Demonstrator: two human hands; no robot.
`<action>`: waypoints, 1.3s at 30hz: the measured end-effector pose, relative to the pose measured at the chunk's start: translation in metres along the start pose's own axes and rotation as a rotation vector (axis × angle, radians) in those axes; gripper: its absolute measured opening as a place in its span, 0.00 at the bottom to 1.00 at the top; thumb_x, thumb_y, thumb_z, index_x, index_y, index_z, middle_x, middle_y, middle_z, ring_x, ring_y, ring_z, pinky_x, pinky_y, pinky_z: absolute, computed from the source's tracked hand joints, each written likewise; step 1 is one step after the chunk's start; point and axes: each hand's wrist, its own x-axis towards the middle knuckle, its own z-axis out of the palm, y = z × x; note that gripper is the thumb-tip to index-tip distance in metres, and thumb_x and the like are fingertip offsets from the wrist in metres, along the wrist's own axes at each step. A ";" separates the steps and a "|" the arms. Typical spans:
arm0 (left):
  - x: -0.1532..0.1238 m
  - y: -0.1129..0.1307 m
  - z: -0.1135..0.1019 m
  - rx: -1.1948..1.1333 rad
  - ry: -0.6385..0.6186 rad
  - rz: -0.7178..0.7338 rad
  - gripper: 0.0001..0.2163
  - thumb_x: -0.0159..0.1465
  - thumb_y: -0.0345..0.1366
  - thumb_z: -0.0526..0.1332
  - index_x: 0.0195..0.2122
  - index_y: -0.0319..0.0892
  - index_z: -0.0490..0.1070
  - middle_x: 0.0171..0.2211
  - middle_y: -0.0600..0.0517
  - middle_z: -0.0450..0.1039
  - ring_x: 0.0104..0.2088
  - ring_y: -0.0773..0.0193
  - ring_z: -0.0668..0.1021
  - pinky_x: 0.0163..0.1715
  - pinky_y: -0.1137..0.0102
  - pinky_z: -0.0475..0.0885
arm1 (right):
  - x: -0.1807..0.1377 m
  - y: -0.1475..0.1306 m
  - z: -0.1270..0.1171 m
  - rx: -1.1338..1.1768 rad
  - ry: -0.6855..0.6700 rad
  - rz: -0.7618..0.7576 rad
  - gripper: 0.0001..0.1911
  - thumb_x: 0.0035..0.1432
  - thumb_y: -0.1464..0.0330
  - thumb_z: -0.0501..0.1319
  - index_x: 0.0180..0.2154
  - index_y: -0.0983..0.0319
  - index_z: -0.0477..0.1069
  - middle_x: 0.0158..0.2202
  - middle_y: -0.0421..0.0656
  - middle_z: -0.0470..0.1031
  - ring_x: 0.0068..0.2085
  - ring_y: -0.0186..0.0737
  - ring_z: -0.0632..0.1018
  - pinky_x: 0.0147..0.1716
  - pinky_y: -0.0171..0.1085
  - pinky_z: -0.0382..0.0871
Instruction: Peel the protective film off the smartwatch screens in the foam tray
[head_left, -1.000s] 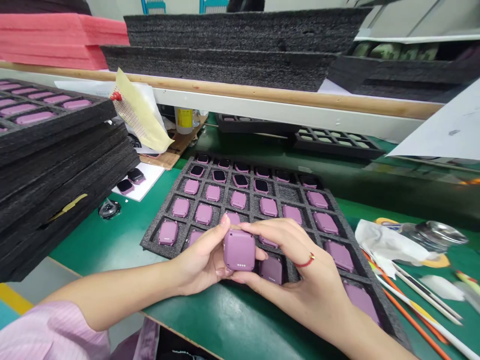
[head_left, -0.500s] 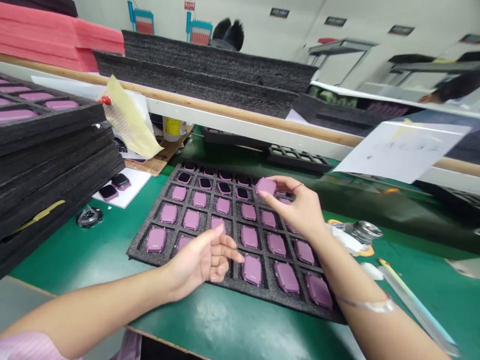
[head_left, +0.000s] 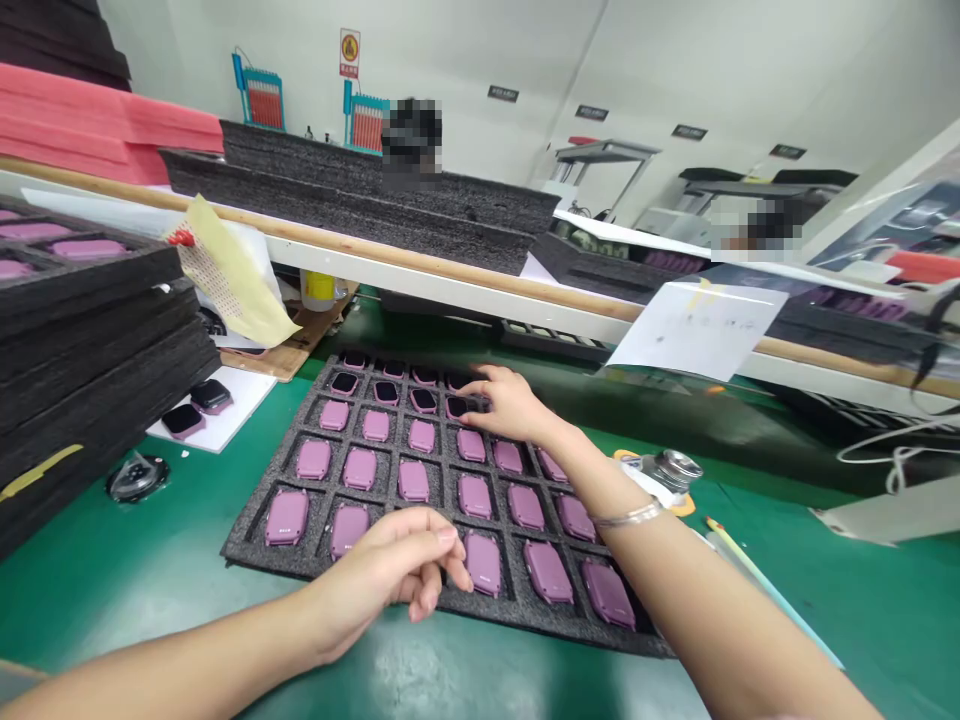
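Note:
A black foam tray holds rows of purple smartwatch bodies in square pockets. The nearer rows lie back up, such as the watch body at front left. In the far rows, black screens face up. My right hand reaches over the far rows, thumb and forefinger at the edges of a black-screened smartwatch; pockets behind the hand are hidden. My left hand hovers over the tray's front edge, fingers loosely curled and apart, holding nothing. Its fingertips are beside a purple watch body.
Stacked foam trays rise at left. Two watches lie on a white pad, near a round black item. A metal-topped jar stands right of the tray. A wooden-edged shelf crosses behind, with a hanging paper.
My right hand has moved one column left; the back-up watch it held no longer shows in its fingers. My left hand has turned palm down and curled more. The view has shifted right.

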 end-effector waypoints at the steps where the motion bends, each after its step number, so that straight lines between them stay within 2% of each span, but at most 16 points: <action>1: 0.000 0.000 0.000 0.011 0.001 -0.007 0.18 0.56 0.50 0.68 0.32 0.38 0.68 0.30 0.50 0.74 0.20 0.74 0.65 0.21 0.75 0.58 | 0.008 -0.005 -0.002 -0.041 -0.040 -0.009 0.19 0.66 0.62 0.62 0.56 0.60 0.70 0.60 0.49 0.69 0.56 0.49 0.74 0.55 0.54 0.72; 5: 0.000 0.002 -0.001 -0.009 0.020 -0.044 0.18 0.54 0.48 0.69 0.32 0.39 0.67 0.30 0.51 0.74 0.20 0.75 0.65 0.21 0.74 0.58 | 0.033 -0.020 -0.008 -0.174 -0.170 -0.045 0.20 0.66 0.62 0.62 0.56 0.61 0.69 0.59 0.49 0.70 0.55 0.49 0.75 0.53 0.53 0.73; 9: -0.001 0.004 0.000 -0.020 0.030 -0.059 0.20 0.52 0.49 0.70 0.32 0.39 0.67 0.30 0.50 0.75 0.20 0.74 0.65 0.21 0.74 0.57 | 0.042 -0.030 -0.017 -0.273 -0.230 -0.098 0.20 0.66 0.62 0.62 0.56 0.62 0.69 0.58 0.49 0.71 0.54 0.48 0.75 0.53 0.53 0.73; 15: -0.002 0.005 0.003 0.023 0.031 -0.077 0.22 0.49 0.52 0.71 0.31 0.39 0.66 0.30 0.50 0.75 0.19 0.75 0.65 0.21 0.74 0.57 | 0.046 -0.036 -0.032 -0.359 -0.252 -0.107 0.19 0.66 0.62 0.62 0.56 0.62 0.69 0.57 0.49 0.72 0.53 0.47 0.76 0.51 0.52 0.74; 20: 0.001 0.002 0.002 0.037 0.030 -0.083 0.23 0.48 0.53 0.71 0.31 0.39 0.66 0.30 0.50 0.76 0.19 0.75 0.66 0.21 0.75 0.59 | 0.055 -0.054 -0.044 -0.364 -0.198 -0.188 0.19 0.66 0.61 0.62 0.56 0.61 0.70 0.59 0.49 0.70 0.55 0.48 0.75 0.53 0.53 0.73; 24: 0.007 -0.004 -0.003 0.044 0.004 -0.079 0.25 0.48 0.55 0.72 0.31 0.40 0.66 0.30 0.50 0.76 0.18 0.75 0.66 0.20 0.75 0.58 | 0.065 -0.071 -0.038 -0.332 -0.209 -0.235 0.20 0.66 0.61 0.62 0.57 0.61 0.69 0.60 0.49 0.69 0.56 0.49 0.75 0.54 0.54 0.72; 28: 0.008 -0.005 -0.005 0.056 -0.017 -0.082 0.24 0.51 0.54 0.72 0.32 0.40 0.65 0.30 0.50 0.76 0.19 0.75 0.67 0.21 0.75 0.59 | 0.071 -0.070 -0.034 -0.291 -0.227 -0.237 0.19 0.66 0.62 0.62 0.56 0.61 0.70 0.58 0.49 0.71 0.54 0.47 0.76 0.52 0.52 0.74; 32: 0.004 0.000 0.000 0.088 0.004 -0.088 0.24 0.49 0.54 0.72 0.31 0.39 0.66 0.29 0.50 0.75 0.19 0.75 0.66 0.21 0.75 0.59 | 0.079 -0.072 -0.038 -0.257 -0.202 -0.249 0.17 0.66 0.62 0.62 0.54 0.60 0.71 0.57 0.48 0.72 0.53 0.47 0.76 0.51 0.50 0.74; 39: 0.004 0.002 0.002 0.079 0.013 -0.106 0.23 0.48 0.52 0.69 0.32 0.40 0.64 0.28 0.50 0.75 0.19 0.74 0.66 0.22 0.74 0.59 | 0.099 -0.113 -0.023 -0.227 -0.195 -0.285 0.20 0.66 0.62 0.62 0.56 0.62 0.69 0.57 0.49 0.71 0.53 0.47 0.76 0.51 0.52 0.74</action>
